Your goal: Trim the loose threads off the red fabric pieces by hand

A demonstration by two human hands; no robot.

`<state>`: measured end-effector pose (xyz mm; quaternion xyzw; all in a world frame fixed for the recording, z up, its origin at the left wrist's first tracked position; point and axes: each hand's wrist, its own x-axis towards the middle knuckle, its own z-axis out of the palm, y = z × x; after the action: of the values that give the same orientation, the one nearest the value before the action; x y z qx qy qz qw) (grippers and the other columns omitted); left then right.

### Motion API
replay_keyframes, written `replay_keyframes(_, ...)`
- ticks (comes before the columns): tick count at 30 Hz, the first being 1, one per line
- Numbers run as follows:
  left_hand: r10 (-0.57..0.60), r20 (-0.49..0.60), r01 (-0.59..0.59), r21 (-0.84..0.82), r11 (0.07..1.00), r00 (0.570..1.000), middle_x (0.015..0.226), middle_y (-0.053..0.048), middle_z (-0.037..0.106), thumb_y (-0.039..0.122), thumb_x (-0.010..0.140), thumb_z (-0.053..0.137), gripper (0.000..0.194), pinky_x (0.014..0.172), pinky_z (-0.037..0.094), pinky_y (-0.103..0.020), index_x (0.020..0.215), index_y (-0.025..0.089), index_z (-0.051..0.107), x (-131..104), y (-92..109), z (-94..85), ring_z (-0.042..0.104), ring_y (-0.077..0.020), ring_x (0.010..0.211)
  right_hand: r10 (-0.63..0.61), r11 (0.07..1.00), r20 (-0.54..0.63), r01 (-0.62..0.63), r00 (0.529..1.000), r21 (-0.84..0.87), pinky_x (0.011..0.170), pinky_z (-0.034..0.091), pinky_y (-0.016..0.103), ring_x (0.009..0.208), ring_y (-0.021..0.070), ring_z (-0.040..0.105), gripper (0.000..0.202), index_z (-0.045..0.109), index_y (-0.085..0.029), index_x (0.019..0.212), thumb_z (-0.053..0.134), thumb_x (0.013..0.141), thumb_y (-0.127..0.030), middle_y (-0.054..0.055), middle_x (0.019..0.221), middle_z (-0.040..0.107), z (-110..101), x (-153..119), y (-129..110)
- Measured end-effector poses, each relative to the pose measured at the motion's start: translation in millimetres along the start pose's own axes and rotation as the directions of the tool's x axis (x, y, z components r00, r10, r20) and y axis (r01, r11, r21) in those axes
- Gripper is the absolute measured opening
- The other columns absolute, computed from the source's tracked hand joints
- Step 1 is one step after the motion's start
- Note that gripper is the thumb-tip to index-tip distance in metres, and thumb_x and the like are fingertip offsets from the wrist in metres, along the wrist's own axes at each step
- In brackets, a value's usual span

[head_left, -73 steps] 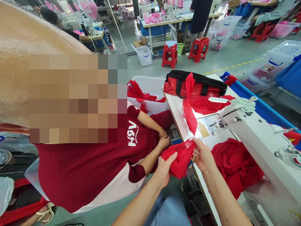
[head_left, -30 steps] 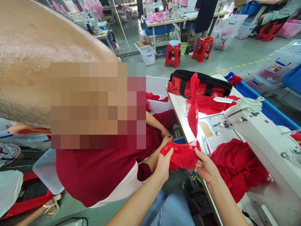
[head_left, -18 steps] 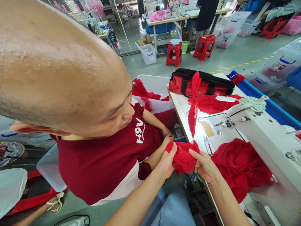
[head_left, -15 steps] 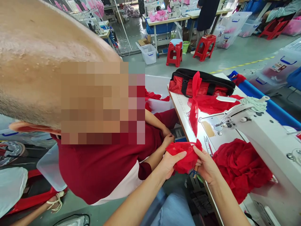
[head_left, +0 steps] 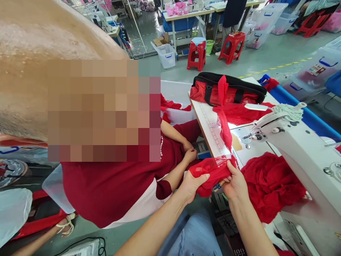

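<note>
Sheer red fabric is stretched between my two hands at the table's near edge. My left hand grips its left part, thumb on top. At its right end, my right hand pinches the cloth between thumb and fingers. From there a narrow red strip runs away across the white sewing table. A heap of red fabric lies right of my right hand, under the arm of the white sewing machine.
Close on my left sits a person in a dark red top, hands together. A red and black bag rests at the table's far end. Behind it are red stools and clear plastic bins. A blue cloth trough borders the table.
My hands have moved slightly apart, pulling the bunched red fabric wider and flatter. My right hand has shifted a little right. The view has turned slightly.
</note>
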<state>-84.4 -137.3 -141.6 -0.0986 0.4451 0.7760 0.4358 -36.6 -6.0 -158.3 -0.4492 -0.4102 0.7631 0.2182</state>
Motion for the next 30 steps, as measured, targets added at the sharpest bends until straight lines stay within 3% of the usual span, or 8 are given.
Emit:
replay_keyframes(6, -0.046, 0.104, 0.029, 0.167, 0.986, 0.993, 0.092, -0.006, 0.072, 0.029, 0.055, 0.088, 0.045, 0.087, 0.046, -0.033, 0.094, 0.015, 0.069, 6, 14, -3.9, 0.064, -0.0190, 0.086, -0.241, 0.944, 0.002, 0.235, 0.970, -0.229, 0.044, 0.039, 0.023, 0.050, 0.0109, 0.052, 0.031, 0.066, -0.020, 0.088, 0.079, 0.063, -0.035, 0.002, 0.080, 0.070, -13, -14, -17)
replay_keyframes(9, -0.036, 0.160, -0.026, 0.368, 0.929, 0.987, 0.073, 0.001, 0.065, 0.020, 0.057, 0.084, 0.028, 0.068, 0.043, -0.025, 0.077, 0.015, 0.065, 8, 26, -1.0, 0.055, -0.0122, 0.067, -0.367, 0.756, 0.376, 0.508, 0.851, -0.412, 0.058, 0.046, 0.026, 0.071, 0.0165, 0.061, 0.014, 0.071, -0.022, 0.083, 0.072, 0.073, -0.033, 0.006, 0.095, 0.071, -16, -23, -33)
replay_keyframes(11, -0.036, 0.217, -0.064, 0.437, 0.897, 0.975, 0.061, 0.005, 0.056, 0.018, 0.059, 0.082, 0.022, 0.057, 0.036, -0.023, 0.066, 0.015, 0.061, 7, 34, 2.8, 0.046, -0.0088, 0.057, -0.282, 0.639, 0.600, 0.613, 0.749, -0.465, 0.056, 0.044, 0.026, 0.065, 0.0159, 0.058, 0.010, 0.071, -0.023, 0.081, 0.069, 0.077, -0.032, 0.005, 0.087, 0.070, -14, -28, -39)
replay_keyframes(12, -0.038, 0.232, -0.070, 0.440, 0.895, 0.972, 0.058, 0.005, 0.053, 0.018, 0.060, 0.081, 0.022, 0.055, 0.034, -0.022, 0.063, 0.015, 0.059, 6, 37, 4.5, 0.043, -0.0080, 0.054, -0.230, 0.632, 0.627, 0.604, 0.744, -0.485, 0.051, 0.041, 0.025, 0.057, 0.0140, 0.053, 0.009, 0.071, -0.023, 0.081, 0.069, 0.078, -0.031, 0.002, 0.077, 0.068, -12, -31, -40)
replay_keyframes(15, -0.061, 0.173, 0.002, 0.322, 0.947, 0.983, 0.060, 0.003, 0.059, 0.025, 0.059, 0.084, 0.026, 0.056, 0.037, -0.021, 0.062, 0.015, 0.061, 7, 40, 6.3, 0.049, -0.0090, 0.055, -0.156, 0.716, 0.546, 0.475, 0.823, -0.511, 0.043, 0.030, 0.023, 0.046, 0.0105, 0.038, 0.016, 0.066, -0.021, 0.073, 0.074, 0.074, -0.035, -0.004, 0.054, 0.051, -8, -36, -39)
replay_keyframes(20, -0.289, 0.133, 0.283, 0.063, 0.957, 0.948, 0.071, -0.008, 0.071, 0.071, 0.064, 0.068, 0.058, 0.062, 0.048, -0.028, 0.078, 0.015, 0.069, 16, 24, -1.7, 0.067, -0.0207, 0.068, -0.169, 0.835, 0.425, 0.358, 0.889, -0.418, 0.040, 0.028, 0.024, 0.043, 0.0109, 0.037, 0.027, 0.062, -0.022, 0.070, 0.073, 0.072, -0.047, -0.004, 0.053, 0.049, -12, -36, -32)
replay_keyframes(25, -0.164, 0.222, 0.173, -0.021, 0.985, 0.961, 0.089, -0.010, 0.075, 0.032, 0.059, 0.089, 0.045, 0.081, 0.050, -0.027, 0.095, 0.013, 0.071, 15, 12, -2.2, 0.070, -0.0194, 0.083, -0.327, 0.804, 0.315, 0.438, 0.891, -0.403, 0.050, 0.037, 0.026, 0.052, 0.0097, 0.042, 0.025, 0.065, -0.021, 0.066, 0.077, 0.068, -0.043, 0.002, 0.085, 0.061, -22, -31, -31)
replay_keyframes(30, -0.087, 0.039, 0.092, -0.189, 0.978, 0.995, 0.092, -0.007, 0.076, 0.023, 0.066, 0.084, 0.033, 0.080, 0.052, -0.026, 0.094, 0.015, 0.069, 20, 7, -1.2, 0.071, -0.0160, 0.080, -0.325, 0.796, 0.291, 0.426, 0.900, -0.429, 0.045, 0.033, 0.025, 0.049, 0.0117, 0.042, 0.024, 0.067, -0.021, 0.071, 0.075, 0.071, -0.044, -0.001, 0.060, 0.056, -27, -33, -30)
